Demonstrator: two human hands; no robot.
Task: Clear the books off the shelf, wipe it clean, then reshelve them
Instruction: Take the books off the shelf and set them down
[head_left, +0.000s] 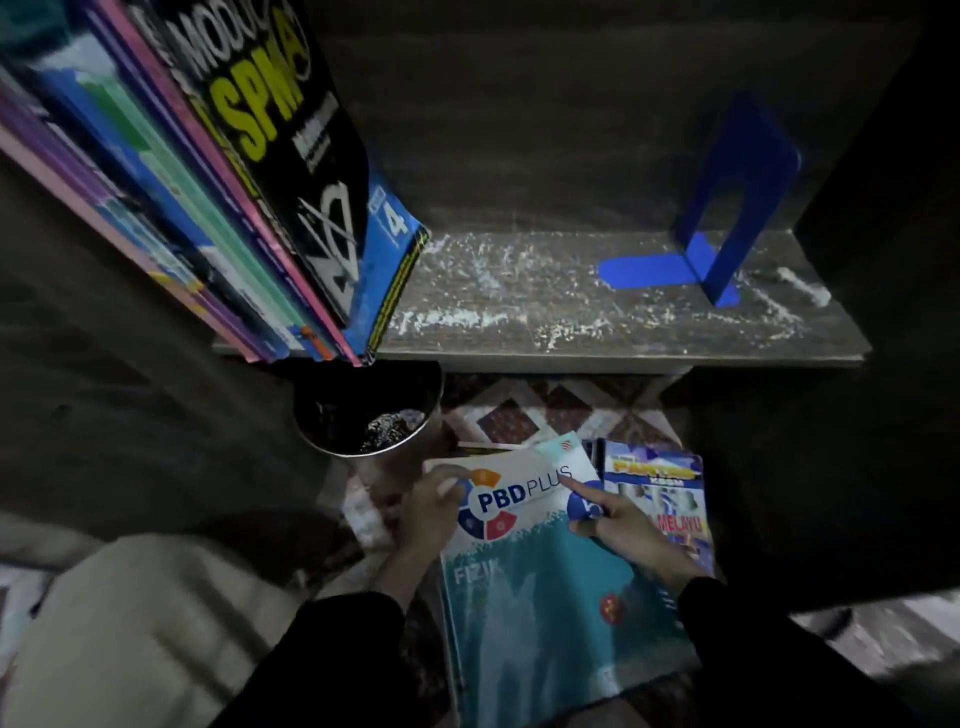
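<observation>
In dim light, a round metal bin stands on the diamond-patterned floor.

The dark wooden shelf, streaked with white dust, holds a leaning row of books at its left end, while below it a teal physics book lies face up, partly overlapping a blue book at its right.
</observation>
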